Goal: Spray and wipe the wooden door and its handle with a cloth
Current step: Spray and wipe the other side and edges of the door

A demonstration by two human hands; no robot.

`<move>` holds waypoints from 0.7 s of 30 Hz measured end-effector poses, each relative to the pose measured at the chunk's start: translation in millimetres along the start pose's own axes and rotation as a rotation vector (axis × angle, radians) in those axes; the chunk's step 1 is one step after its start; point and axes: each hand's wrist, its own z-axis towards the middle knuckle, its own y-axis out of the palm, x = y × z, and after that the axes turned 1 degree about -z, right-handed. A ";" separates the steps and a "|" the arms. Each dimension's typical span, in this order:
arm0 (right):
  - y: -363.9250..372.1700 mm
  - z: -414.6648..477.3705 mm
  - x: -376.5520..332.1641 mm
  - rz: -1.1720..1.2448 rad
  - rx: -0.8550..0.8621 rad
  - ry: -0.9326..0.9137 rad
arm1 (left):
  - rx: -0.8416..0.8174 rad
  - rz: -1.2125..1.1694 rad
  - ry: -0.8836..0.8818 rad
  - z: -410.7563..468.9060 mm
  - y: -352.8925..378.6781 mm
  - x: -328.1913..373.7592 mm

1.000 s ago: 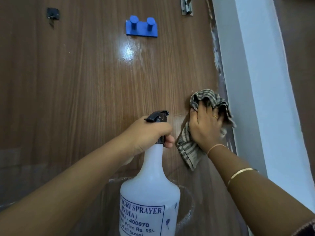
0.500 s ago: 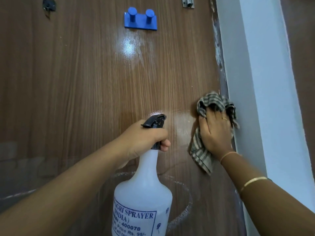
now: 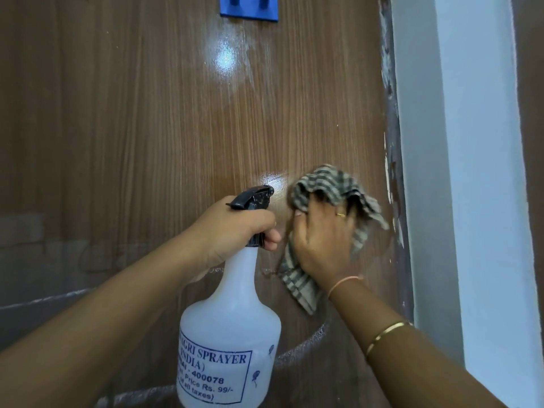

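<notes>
The brown wooden door [image 3: 141, 119] fills most of the view, glossy with wet patches. My left hand [image 3: 232, 231] grips the neck and black trigger of a white spray bottle [image 3: 229, 334] held upright before the door. My right hand [image 3: 323, 240] presses a striped grey-green cloth [image 3: 329, 187] flat against the door, just right of the bottle's nozzle. The cloth hangs below my palm too. No door handle is in view.
A blue two-peg hook [image 3: 248, 11] is fixed to the door at the top. The door's chipped right edge [image 3: 393, 172] meets a pale blue-white frame [image 3: 471, 172]. Whitish curved marks [image 3: 309, 340] run across the lower door.
My right hand and the cloth have slid left from the door's right edge toward the bottle nozzle. The view has tilted down, so the blue hook sits at the top edge.
</notes>
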 end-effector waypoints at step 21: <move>-9.4 -12.1 58.5 0.048 0.041 0.034 | 0.135 0.010 0.083 -1.2 37.0 -24.4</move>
